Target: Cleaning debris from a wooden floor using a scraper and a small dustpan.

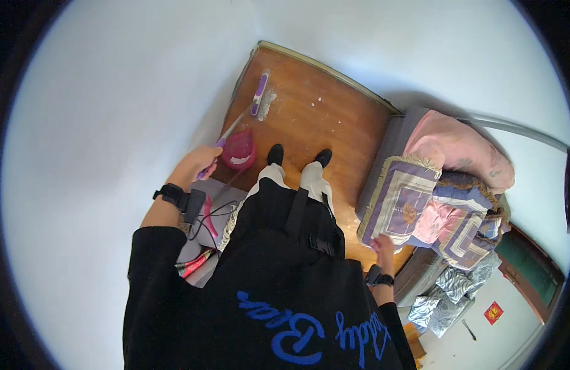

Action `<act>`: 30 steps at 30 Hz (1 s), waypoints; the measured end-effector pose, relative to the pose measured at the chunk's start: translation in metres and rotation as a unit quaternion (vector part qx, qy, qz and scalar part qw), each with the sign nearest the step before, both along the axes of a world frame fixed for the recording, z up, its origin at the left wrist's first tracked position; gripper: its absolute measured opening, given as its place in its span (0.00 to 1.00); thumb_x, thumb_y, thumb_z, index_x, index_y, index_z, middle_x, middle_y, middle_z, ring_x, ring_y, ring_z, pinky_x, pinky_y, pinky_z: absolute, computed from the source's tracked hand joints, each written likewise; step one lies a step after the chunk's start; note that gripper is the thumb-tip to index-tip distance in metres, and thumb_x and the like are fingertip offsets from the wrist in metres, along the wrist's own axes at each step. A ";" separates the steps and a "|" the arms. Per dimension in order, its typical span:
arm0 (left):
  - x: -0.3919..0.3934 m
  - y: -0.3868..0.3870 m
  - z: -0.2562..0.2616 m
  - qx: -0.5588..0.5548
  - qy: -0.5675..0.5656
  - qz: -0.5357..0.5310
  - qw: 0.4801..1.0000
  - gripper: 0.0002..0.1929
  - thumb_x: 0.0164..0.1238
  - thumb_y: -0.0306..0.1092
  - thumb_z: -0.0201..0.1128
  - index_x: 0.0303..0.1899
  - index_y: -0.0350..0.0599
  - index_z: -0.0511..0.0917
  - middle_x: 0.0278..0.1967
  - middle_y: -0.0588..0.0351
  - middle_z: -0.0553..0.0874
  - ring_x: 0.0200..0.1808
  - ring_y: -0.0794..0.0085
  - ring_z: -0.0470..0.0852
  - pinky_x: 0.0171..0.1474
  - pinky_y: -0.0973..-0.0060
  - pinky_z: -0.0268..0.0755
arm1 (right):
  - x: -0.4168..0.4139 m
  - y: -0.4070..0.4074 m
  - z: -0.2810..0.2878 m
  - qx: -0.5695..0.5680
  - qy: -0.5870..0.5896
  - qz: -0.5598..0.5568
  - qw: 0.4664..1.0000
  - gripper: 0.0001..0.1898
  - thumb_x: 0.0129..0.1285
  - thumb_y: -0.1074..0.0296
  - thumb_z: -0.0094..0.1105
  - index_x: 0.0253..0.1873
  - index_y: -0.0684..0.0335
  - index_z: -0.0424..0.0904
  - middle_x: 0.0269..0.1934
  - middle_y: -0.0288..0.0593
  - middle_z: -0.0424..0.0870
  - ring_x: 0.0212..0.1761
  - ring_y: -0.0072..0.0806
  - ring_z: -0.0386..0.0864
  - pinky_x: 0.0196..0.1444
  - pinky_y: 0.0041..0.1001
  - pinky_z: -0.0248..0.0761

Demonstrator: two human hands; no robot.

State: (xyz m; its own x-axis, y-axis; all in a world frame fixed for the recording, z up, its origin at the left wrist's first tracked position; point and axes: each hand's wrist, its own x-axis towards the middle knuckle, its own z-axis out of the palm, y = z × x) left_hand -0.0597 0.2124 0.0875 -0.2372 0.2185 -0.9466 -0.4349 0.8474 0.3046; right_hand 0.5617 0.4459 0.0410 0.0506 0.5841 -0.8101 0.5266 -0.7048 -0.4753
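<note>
My left hand is closed around the purple grip of a long-handled broom. The broom's purple and white head rests on the wooden floor beside a heap of grey dust. Below that hand a pink dustpan stands on the floor with whitish debris in it; its pole runs back to a pink handle by my left forearm. My right hand holds nothing, its fingers loosely bent, near the corner of a fringed cushion cover. Whether it touches the fabric I cannot tell.
White walls meet at the far corner, with a baseboard along one. Small white bits dot the wooden floor. A sofa with a pink cover stands to the right. Grey upholstery and dark cables lie at left.
</note>
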 end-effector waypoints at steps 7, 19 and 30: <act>-0.016 -0.015 -0.005 -0.049 0.063 -0.116 0.990 0.20 0.69 0.44 0.57 0.23 0.39 0.70 0.14 0.57 0.71 0.11 0.72 0.68 0.11 0.74 0.57 | -0.028 0.018 0.007 0.044 0.038 -0.007 0.998 0.14 0.63 0.65 0.54 0.51 0.61 0.74 0.35 0.39 0.81 0.32 0.24 0.80 0.33 0.24 0.74; 0.006 -0.032 -0.081 -0.039 -0.068 0.091 0.993 0.12 0.68 0.39 0.56 0.27 0.47 0.67 0.18 0.61 0.72 0.17 0.76 0.72 0.17 0.76 0.65 | -0.002 -0.143 -0.065 0.068 0.080 0.153 0.983 0.11 0.64 0.66 0.55 0.49 0.60 0.77 0.36 0.44 0.82 0.36 0.32 0.82 0.34 0.30 0.75; 0.016 0.036 -0.052 0.015 -0.181 0.137 0.974 0.09 0.70 0.37 0.56 0.35 0.46 0.67 0.21 0.62 0.72 0.19 0.81 0.73 0.18 0.84 0.67 | 0.091 -0.186 -0.124 0.002 0.074 0.197 0.978 0.09 0.64 0.68 0.54 0.46 0.64 0.78 0.37 0.46 0.83 0.36 0.33 0.84 0.35 0.28 0.78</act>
